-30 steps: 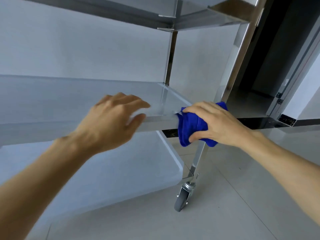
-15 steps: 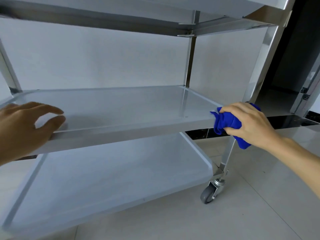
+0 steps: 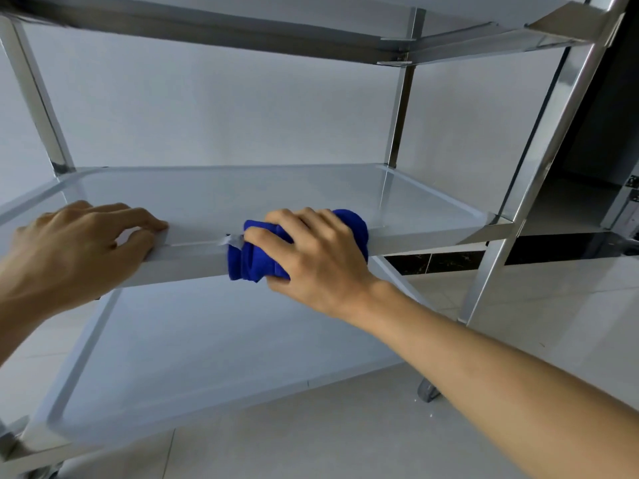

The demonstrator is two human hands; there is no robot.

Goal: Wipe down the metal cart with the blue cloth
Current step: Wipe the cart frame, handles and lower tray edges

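The metal cart is a steel trolley with three shelves, and it fills the view. My right hand grips the bunched blue cloth and presses it against the front rim of the middle shelf, near the rim's middle. A small white tag of the cloth sticks out at its left. My left hand holds the same front rim further left, fingers on top and thumb on the rim's face.
The bottom shelf lies below my arms. A steel upright stands at the right front corner, with a caster wheel partly hidden behind my right forearm. Beyond the cart are a white wall and a tiled floor.
My right hand has slid the cloth left along the middle shelf's front rim, from the right corner to near the middle. My left hand keeps hold of the rim at the left.
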